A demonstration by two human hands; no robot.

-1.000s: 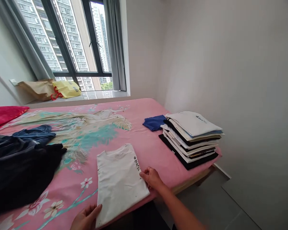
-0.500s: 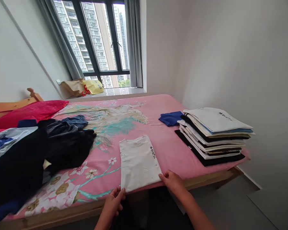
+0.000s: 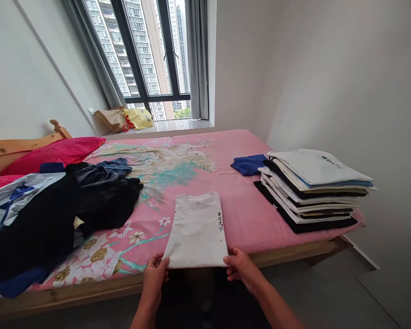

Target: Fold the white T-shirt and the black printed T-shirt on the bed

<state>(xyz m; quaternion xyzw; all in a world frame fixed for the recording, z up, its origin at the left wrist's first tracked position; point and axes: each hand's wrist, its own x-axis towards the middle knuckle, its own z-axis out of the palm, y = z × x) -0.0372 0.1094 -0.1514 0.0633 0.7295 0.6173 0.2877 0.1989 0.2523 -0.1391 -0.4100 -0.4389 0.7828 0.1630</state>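
A folded white T-shirt [image 3: 197, 230] with small black lettering lies at the near edge of the pink bed [image 3: 246, 214]. My left hand [image 3: 155, 276] pinches its bottom left corner. My right hand [image 3: 239, 267] pinches its bottom right corner. Both hands sit at the bed's front edge, fingers closed on the cloth. To the right rests a stack of folded shirts [image 3: 313, 189], white on top, with a folded blue garment [image 3: 248, 164] just behind it.
A heap of dark unfolded clothes [image 3: 51, 214] covers the bed's left side, beside a red pillow [image 3: 55, 153] and the wooden headboard [image 3: 17, 148]. Paper bags [image 3: 126, 119] sit on the window sill. A white wall runs along the right; grey floor lies below.
The view swung left and back. The white shirt now lies straight at the bed's edge, and both hands have moved to its bottom corners and closed on them.
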